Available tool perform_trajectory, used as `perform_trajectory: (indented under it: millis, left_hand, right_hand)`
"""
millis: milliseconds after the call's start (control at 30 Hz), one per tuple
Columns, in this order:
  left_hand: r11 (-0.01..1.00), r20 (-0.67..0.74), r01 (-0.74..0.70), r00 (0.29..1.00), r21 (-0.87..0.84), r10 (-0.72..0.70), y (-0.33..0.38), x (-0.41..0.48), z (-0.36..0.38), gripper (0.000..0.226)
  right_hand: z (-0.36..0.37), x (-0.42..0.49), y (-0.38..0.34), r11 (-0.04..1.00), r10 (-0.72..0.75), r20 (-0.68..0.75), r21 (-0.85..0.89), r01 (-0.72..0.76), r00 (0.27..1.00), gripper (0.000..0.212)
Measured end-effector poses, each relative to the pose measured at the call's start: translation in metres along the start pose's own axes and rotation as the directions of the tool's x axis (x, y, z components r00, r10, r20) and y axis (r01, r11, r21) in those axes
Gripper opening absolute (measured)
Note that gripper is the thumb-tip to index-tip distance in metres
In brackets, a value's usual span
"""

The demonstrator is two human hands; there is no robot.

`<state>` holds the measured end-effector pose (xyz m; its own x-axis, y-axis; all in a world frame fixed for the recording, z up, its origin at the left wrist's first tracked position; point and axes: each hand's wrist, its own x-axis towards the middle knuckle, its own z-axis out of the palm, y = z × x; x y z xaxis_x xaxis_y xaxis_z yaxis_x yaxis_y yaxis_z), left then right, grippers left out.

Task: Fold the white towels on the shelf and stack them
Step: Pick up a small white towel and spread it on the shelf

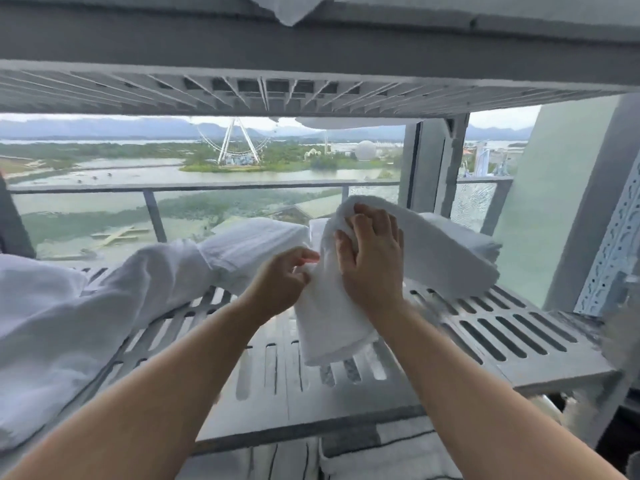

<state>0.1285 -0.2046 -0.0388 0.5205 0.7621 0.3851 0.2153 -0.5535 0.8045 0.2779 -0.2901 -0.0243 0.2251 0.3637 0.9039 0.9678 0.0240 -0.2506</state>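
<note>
A folded white towel (329, 320) stands tilted above the slotted grey shelf (502, 334), its lower end near the shelf surface. My left hand (280, 282) pinches its left edge at mid-height. My right hand (372, 258) lies flat on its front, fingers spread, pressing it. Behind it a stack of folded white towels (457, 258) rests at the back right of the shelf. A loose white towel (104, 306) sprawls across the left side, reaching back to another white bundle (256, 237).
The upper shelf (311, 95) hangs low overhead, with towel corners (287, 12) drooping over it. A perforated metal upright (609, 258) stands at the right. Behind are a window post (429, 168) and balcony rail (207, 187). Striped white textiles (363, 459) lie on the level below.
</note>
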Motion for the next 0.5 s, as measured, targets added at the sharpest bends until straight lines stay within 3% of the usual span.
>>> perform_trajectory:
  millis: [367,500]
  left_hand:
    - [0.990,-0.124,0.103,0.988,0.101,-0.090,-0.058,-0.089,-0.125,0.032]
    - [0.899,-0.134,0.092,0.990,0.429,-0.037,-0.073,-0.113,-0.160,0.029]
  right_hand:
    - [0.044,-0.056,-0.124,0.998,0.037,0.159,0.047,-0.045,0.987,0.022]
    - [0.062,-0.060,-0.158,0.996,0.091,0.237,-0.005,-0.092,0.967,0.025]
